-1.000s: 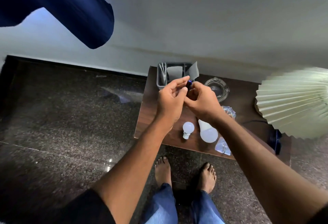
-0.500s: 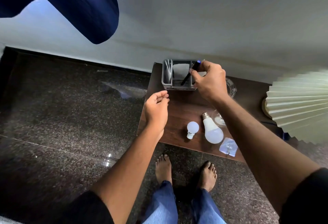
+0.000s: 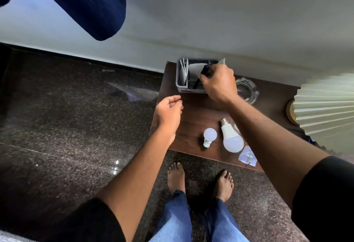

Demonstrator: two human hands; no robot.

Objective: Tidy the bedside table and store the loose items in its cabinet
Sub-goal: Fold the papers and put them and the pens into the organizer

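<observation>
Your right hand (image 3: 218, 83) hides the top of the pen (image 3: 197, 82), and the frame edge cuts off the pleated lampshade (image 3: 329, 105).

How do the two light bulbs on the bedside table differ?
The small bulb has a round globe; the large bulb is longer and pear-shaped. The small bulb's cap points toward the person, the large bulb's metal cap toward the wall. Both are white, lie on their sides on the table, and neither hand touches them.

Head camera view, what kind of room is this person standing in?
Probably a bedroom corner at home: a small wooden bedside table against the wall, a pleated lamp shade on it, and polished stone floor under bare feet.
</observation>
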